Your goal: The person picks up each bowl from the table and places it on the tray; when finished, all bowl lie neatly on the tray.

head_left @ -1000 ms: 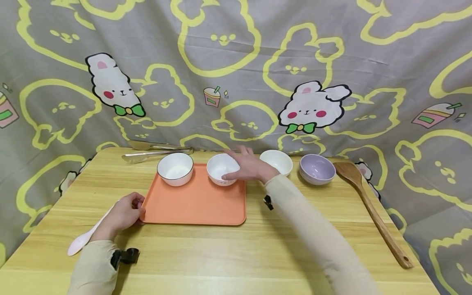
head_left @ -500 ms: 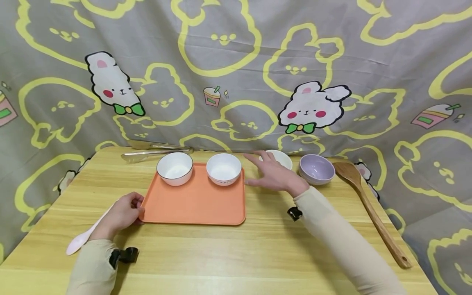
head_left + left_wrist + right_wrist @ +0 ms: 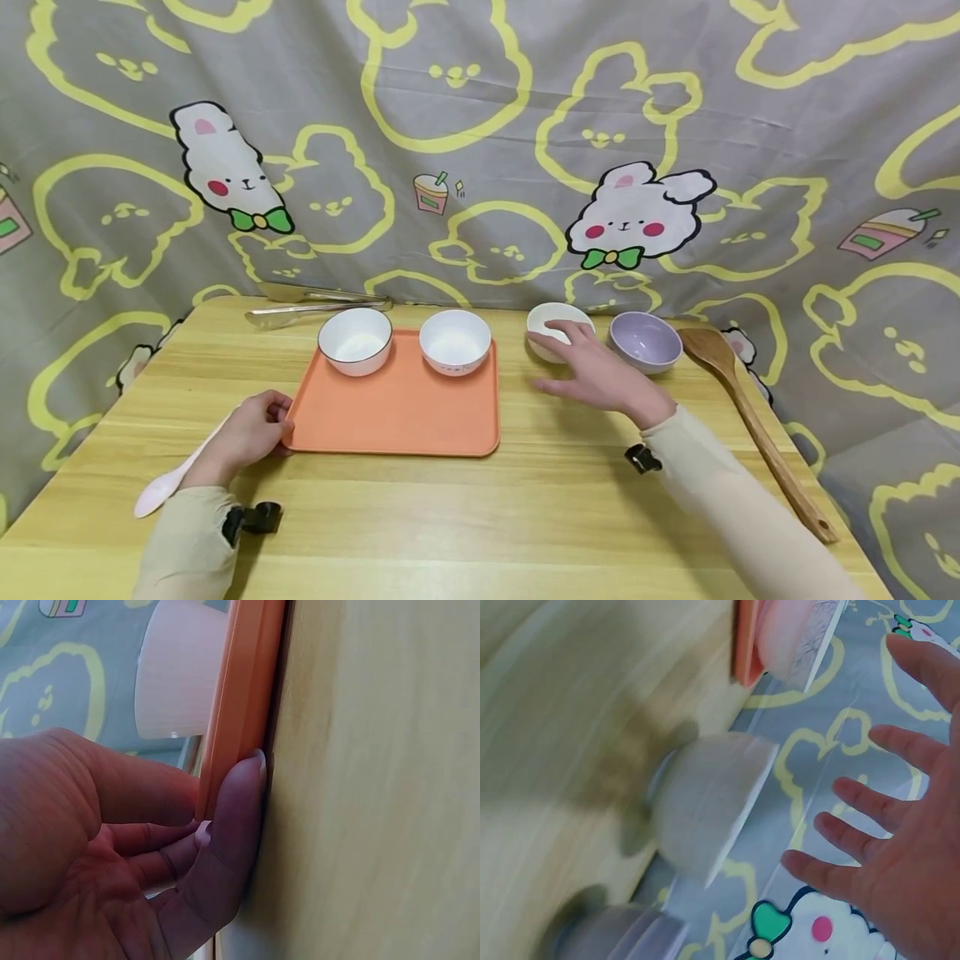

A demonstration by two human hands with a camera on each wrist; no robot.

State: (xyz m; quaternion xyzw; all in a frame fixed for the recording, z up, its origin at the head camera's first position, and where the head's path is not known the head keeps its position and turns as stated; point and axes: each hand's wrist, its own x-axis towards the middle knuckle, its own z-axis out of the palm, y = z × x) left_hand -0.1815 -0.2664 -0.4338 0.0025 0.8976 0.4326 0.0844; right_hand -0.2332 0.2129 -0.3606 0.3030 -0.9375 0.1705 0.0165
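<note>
The left hand [image 3: 251, 433] pinches the near left corner of a shallow, rectangular orange tray [image 3: 390, 417] between thumb and fingers; the tray lies flat on a wood-grained table [image 3: 450, 525]. The right hand [image 3: 603, 371] has its fingers spread, well separated from one another, at a round off-white bowl [image 3: 551, 317] standing upright to the right of the tray; the right wrist view shows a gap between fingers and bowl. From the head view this hand hides the bowl's near right side. Close on the bowl's right stands a glossy lavender bowl [image 3: 645, 340], and just behind both hangs a grey cloth [image 3: 495, 167] printed with yellow outlines and white rabbits. Along the tray's far edge two bowls stand upright and apart: a white, dark-rimmed bowl [image 3: 356, 346] on the left, a white bowl with small markings on its outside [image 3: 455, 337] on the right. Shiny metal tongs [image 3: 288, 314] lie behind the dark-rimmed one, arms pointing left. A pale pink spoon [image 3: 159, 493] lies left of the tray, its handle partly covered by the left wrist. Right of the lavender bowl, a long brown wooden spatula [image 3: 752, 419] slants along the table's right side, handle towards the person.
</note>
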